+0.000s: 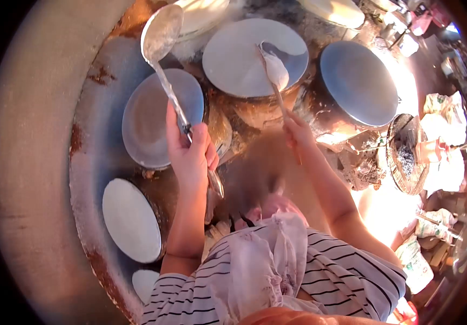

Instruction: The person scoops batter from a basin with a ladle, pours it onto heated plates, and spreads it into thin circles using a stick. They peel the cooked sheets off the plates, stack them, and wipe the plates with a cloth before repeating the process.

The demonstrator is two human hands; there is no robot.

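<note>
While gripping tools in both hands, leaning over a ring of round griddles on a clay stove. Left hand (190, 154) clenched round the handle of a long metal ladle (161, 33); long axis running up and slightly left from the fist, bowl end well beyond the hand, hovering past the far rim of the left griddle (147, 124) (bare, greyish, nothing spread on it). Butt of the handle sticking out below the fist, toward the body. Right hand (297, 131) closed on a thin wooden stick w/ a white cloth-like spreader (274, 67) at its tip; stick pointing up and a bit left, tip resting on the centre griddle (244, 59), which carries a pale white film. Right hand nearer that centre griddle; left nearer the left one. Both forearms extended fwd from a striped top, elbows bent, wrists roughly straight. Other griddles: one far right (359, 81), bare; one near left (130, 219), coated white. Basket (406, 154) off to the right.
</note>
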